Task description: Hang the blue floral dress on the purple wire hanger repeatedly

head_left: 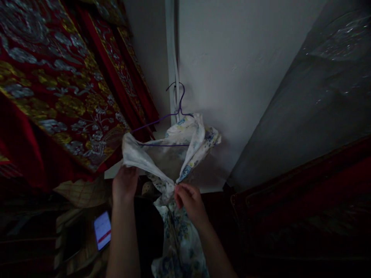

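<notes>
A white garment [185, 143] with blue and yellow flowers hangs on a thin purple wire hanger [174, 112], whose hook rests on a white strip on the wall. My left hand [125, 184] grips the garment's left shoulder, fingers closed on the cloth. My right hand [189, 202] pinches the front of the garment where the fabric gathers near the neckline. The rest of the garment [179, 247] hangs down between my forearms.
Red cloth embroidered in gold and silver [58, 85] hangs at the left. A white wall [232, 77] is behind the hanger, a dark grey panel [313, 100] at the right, dark red furniture [304, 216] below it. A lit phone screen [102, 229] lies at lower left.
</notes>
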`<state>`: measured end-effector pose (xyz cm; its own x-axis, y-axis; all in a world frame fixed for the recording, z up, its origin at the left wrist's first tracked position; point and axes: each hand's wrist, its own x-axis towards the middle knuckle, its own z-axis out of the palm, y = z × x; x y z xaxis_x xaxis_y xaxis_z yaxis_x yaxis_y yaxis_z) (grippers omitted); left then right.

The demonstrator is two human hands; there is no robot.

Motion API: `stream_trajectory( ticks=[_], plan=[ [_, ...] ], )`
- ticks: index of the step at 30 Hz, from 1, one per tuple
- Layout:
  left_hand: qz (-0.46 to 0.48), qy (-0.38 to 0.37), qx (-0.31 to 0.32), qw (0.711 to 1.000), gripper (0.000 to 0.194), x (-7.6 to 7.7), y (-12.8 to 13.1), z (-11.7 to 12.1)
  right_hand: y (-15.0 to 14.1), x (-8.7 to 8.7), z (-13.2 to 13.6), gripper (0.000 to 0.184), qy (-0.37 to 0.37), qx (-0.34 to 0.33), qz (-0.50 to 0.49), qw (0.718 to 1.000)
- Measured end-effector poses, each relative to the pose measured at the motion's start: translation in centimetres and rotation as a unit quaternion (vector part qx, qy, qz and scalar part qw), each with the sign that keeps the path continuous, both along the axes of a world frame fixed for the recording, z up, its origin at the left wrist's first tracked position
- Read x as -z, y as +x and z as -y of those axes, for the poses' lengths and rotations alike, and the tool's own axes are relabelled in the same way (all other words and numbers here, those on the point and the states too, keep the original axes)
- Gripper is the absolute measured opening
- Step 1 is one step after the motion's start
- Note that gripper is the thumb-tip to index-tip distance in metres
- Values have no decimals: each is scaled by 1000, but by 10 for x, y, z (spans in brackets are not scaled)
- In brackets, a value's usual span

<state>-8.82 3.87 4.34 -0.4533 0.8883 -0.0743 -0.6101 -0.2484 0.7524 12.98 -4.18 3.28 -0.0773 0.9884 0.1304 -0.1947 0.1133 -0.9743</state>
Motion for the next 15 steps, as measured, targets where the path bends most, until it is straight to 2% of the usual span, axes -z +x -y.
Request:
stream_trajectory(
  ticks=[2,3,4,6,8,9,10,11,12,14,15],
  plan=[
    [-14,-17,16,1000,9,40,24,19,0,6,4,41,-15,5,0,1000],
    [-29,-29,25,999,7,55,36,28,3,9,5,41,-21,2,15,1000],
    [-42,-39,31,998,11,66,46,36,8,13,7,40,-28,-20,46,998],
    [-61,-53,27,996,24,75,58,45,20,17,11,37,-64,-130,146,979],
    [-72,-54,9,996,32,68,60,49,32,19,16,32,-112,-274,239,925],
    [-75,-50,1,996,35,60,60,50,35,18,18,31,-127,-324,264,900],
    [-76,-42,-2,996,38,51,60,51,36,18,20,30,-130,-343,270,890],
    [-76,-31,3,997,39,41,61,53,36,18,21,31,-122,-330,260,899],
    [-74,-15,14,997,39,32,64,57,34,17,21,34,-108,-290,240,920],
    [-75,29,62,995,35,14,77,68,29,18,18,41,-81,-158,183,967],
    [-92,55,94,990,32,6,85,75,26,19,16,44,-74,-86,155,981]
  ],
)
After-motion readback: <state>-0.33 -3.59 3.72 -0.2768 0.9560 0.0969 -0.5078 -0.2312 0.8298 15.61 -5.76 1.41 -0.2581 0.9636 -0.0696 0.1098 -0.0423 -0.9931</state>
